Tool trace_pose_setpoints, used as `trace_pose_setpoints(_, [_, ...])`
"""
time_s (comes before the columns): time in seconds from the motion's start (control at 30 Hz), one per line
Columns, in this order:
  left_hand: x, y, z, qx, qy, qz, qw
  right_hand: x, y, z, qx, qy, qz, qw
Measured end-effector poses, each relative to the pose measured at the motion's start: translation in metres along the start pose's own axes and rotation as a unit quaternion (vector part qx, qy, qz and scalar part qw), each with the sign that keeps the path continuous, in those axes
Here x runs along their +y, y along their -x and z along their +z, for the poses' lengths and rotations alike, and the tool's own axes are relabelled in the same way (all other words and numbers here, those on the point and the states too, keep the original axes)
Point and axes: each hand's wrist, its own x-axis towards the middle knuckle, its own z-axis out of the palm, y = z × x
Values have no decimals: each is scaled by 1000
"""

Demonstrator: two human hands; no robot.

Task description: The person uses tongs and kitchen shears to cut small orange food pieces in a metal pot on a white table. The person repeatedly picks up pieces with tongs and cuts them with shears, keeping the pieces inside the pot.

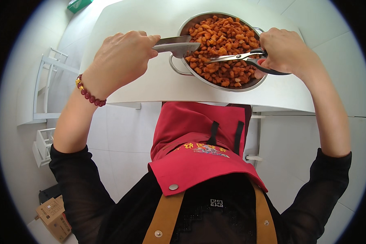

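A round metal pan (184,67) with two loop handles stands on the white table, filled with small orange-brown food pieces (222,35). My left hand (125,56) is closed on metal tongs (177,48), whose jaws reach over the pan's left rim to the food. In my right hand (282,50) are kitchen scissors (231,58) with black and red handles; their blades point left, low over the food, close to the tongs' tips. Whether the tongs or the scissors grip a piece is unclear.
The white table's (134,88) near edge lies just before my red apron (198,122). White chair-like frames (39,88) stand at the left, with cardboard boxes (53,216) on the floor at lower left. A green object (78,4) shows at upper left.
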Motion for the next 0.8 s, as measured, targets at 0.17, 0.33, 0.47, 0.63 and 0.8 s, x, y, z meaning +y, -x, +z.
trace_pose_setpoints(0.17, [4,15,-2,8,42,-13,999,33,14,21,9,-92,51,994])
trace_pose_setpoints(0.33, [6,12,5,52,137,26,989,64,40,67,4,-331,70,941])
trace_pose_setpoints(0.47, [16,0,13,78,184,39,979,61,50,98,13,-391,94,916])
trace_pose_setpoints(0.63, [22,-8,17,112,197,40,973,50,58,118,34,-421,107,900])
trace_pose_setpoints(0.8, [33,-6,12,124,148,31,981,52,56,129,3,-452,106,886])
